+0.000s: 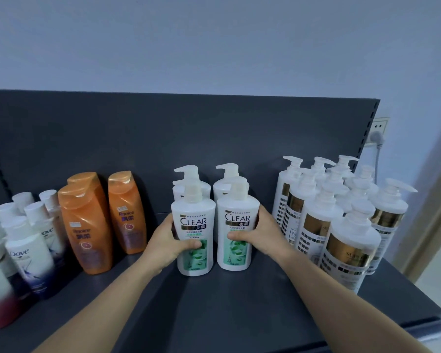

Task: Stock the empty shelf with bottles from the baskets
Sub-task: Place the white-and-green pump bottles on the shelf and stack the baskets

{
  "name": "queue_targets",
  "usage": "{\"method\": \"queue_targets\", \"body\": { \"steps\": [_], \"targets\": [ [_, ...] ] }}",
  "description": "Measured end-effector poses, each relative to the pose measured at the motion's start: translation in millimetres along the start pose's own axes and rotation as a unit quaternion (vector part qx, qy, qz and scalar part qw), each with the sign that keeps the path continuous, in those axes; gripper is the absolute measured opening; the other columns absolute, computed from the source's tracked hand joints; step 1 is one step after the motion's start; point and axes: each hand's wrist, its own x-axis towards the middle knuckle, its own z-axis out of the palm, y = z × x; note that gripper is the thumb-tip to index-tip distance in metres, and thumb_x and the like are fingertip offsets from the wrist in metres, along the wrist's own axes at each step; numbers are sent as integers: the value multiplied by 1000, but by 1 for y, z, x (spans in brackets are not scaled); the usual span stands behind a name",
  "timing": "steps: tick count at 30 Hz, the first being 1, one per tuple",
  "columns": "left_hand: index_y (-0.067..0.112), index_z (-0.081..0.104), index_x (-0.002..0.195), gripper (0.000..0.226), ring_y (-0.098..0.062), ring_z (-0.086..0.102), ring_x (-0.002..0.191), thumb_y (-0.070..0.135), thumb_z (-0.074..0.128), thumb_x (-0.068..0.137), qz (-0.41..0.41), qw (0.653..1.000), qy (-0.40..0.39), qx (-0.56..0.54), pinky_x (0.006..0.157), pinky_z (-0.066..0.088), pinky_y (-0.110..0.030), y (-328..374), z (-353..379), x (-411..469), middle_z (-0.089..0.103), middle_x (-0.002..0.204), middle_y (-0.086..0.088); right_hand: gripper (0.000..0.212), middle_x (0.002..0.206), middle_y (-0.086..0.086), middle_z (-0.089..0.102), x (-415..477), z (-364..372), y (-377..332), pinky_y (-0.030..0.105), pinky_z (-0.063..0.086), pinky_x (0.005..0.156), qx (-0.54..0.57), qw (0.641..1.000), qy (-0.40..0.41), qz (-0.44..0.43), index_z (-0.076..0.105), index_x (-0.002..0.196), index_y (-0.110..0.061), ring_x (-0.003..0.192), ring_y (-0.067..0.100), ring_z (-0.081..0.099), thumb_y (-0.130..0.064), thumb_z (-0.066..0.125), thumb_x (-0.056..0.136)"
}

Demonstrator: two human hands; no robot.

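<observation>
Standing upright at the front of the shelf, two Clear bottles sit side by side, the left hand and right hand each with fingers clamped around one, likely squaring them into rows between the orange bottles and gold-banded pump bottles.

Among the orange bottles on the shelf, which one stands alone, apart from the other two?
The orange bottle on the right, nearest the left hand. A gap separates it from the other two orange bottles, which stand one behind the other.
</observation>
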Motion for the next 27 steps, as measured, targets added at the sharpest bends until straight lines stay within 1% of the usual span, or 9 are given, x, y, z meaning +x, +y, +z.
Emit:
{"method": "queue_targets", "body": {
  "steps": [3, 8, 14, 16, 19, 20, 22, 25, 27],
  "targets": [
    [27, 54, 106, 57, 1, 62, 92, -1, 83, 66, 3, 1000, 14, 7, 69, 45, -11, 1, 6, 5, 68, 102, 8, 69, 108, -11, 71, 5, -1, 1, 38, 55, 92, 3, 1000, -3, 3, 56, 112, -28, 101, 6, 67, -19, 94, 55],
    [34, 52, 103, 58, -3, 60, 98, 0, 83, 67, 7, 1000, 19, 15, 75, 45, -17, -2, 8, 10, 67, 105, 9, 63, 109, -13, 67, 5, -2, 2, 32, 52, 92, 13, 1000, -11, 7, 51, 109, -32, 101, 3, 63, -13, 90, 64],
    [36, 47, 100, 65, -1, 56, 99, 0, 85, 62, 35, 997, 56, 49, 91, 48, -32, 4, 12, 5, 61, 105, 9, 85, 111, -21, 61, -3, 0, 1, 31, 48, 98, 11, 1000, -9, 13, 38, 134, -35, 103, -1, 58, -17, 88, 68],
    [34, 46, 119, 81, -7, 50, 111, 9, 89, 55, 54, 992, 80, 86, 100, 44, -39, 6, 13, 3, 54, 116, 5, 96, 118, -18, 61, -8, 2, -1, 34, 48, 100, -11, 1000, 6, 17, 31, 141, -37, 112, 4, 57, -20, 89, 66],
    [26, 10, 151, 120, -9, 26, 129, 11, 88, 61, 71, 983, 94, 144, 112, 25, -32, 12, 16, -6, 26, 139, 1, 108, 139, -6, 53, -22, 7, -4, 45, 44, 108, -69, 996, 47, 35, 21, 149, -34, 130, 16, 50, -30, 89, 65],
    [22, 1, 153, 124, -12, 20, 135, 12, 87, 65, 94, 976, 102, 169, 112, 19, -28, 14, 16, -9, 18, 144, -2, 109, 145, -3, 48, -29, 9, -6, 47, 40, 110, -99, 992, 57, 46, 18, 152, -31, 135, 19, 45, -31, 87, 67],
    [17, -2, 153, 121, -18, 10, 142, 15, 85, 69, 174, 948, 122, 236, 115, 12, -28, 18, 14, -14, 10, 151, -5, 106, 154, 0, 39, -44, 13, -10, 48, 35, 114, -155, 983, 80, 61, 16, 154, -26, 142, 21, 36, -37, 83, 73],
    [9, 16, 149, 105, -30, 5, 146, 16, 83, 68, 271, 883, 123, 363, 119, 10, -50, 17, 10, -19, 14, 154, -14, 94, 156, 3, 34, -74, 18, -17, 41, 29, 117, -236, 965, 90, 70, 19, 155, -20, 144, 23, 31, -41, 74, 82],
    [3, 29, 145, 97, -35, 10, 145, 14, 83, 65, 315, 846, 92, 420, 116, 8, -57, 16, 12, -28, 22, 153, -18, 88, 158, 4, 31, -98, 21, -21, 38, 27, 118, -281, 953, 95, 68, 21, 155, -16, 145, 23, 28, -42, 69, 86]
  ]
}}
